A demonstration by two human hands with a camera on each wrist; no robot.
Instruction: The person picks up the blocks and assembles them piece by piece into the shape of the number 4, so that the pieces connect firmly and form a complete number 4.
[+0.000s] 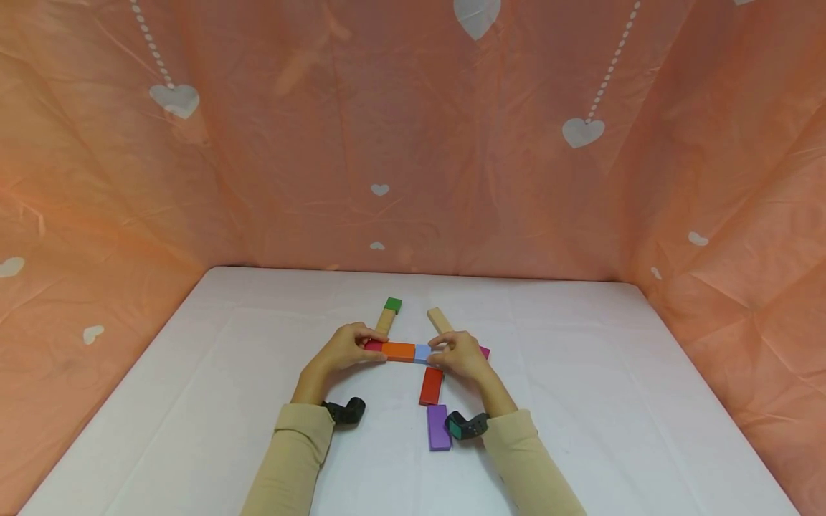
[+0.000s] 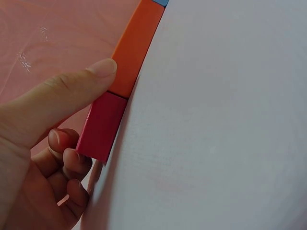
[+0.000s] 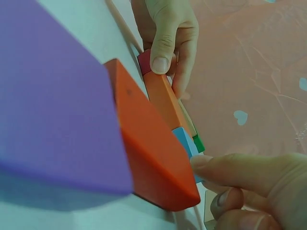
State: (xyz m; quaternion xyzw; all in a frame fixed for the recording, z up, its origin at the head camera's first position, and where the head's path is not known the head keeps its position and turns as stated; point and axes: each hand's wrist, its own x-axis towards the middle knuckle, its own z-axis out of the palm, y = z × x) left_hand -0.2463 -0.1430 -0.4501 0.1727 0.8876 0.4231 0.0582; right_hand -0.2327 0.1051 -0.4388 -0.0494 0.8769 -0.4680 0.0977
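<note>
A row of blocks lies across the white table: a crimson block (image 2: 103,127), an orange block (image 1: 399,352) and a light blue block (image 1: 422,353). My left hand (image 1: 348,347) pinches the orange block near its seam with the crimson one, thumb on the near side and index finger on the far side. Its other fingers curl beside the crimson end. At the row's right end, my right hand (image 1: 459,355) pinches the light blue block between thumb and fingers, covering part of it. A red block (image 3: 153,143) lies just nearer than the light blue one.
A purple block (image 1: 439,428) lies below the red one, close to the right wrist camera. Beyond the row are a natural wood block (image 1: 385,322) with a green block (image 1: 393,305) at its far end, and another wood block (image 1: 439,319). A magenta block (image 1: 485,352) shows behind the right hand.
</note>
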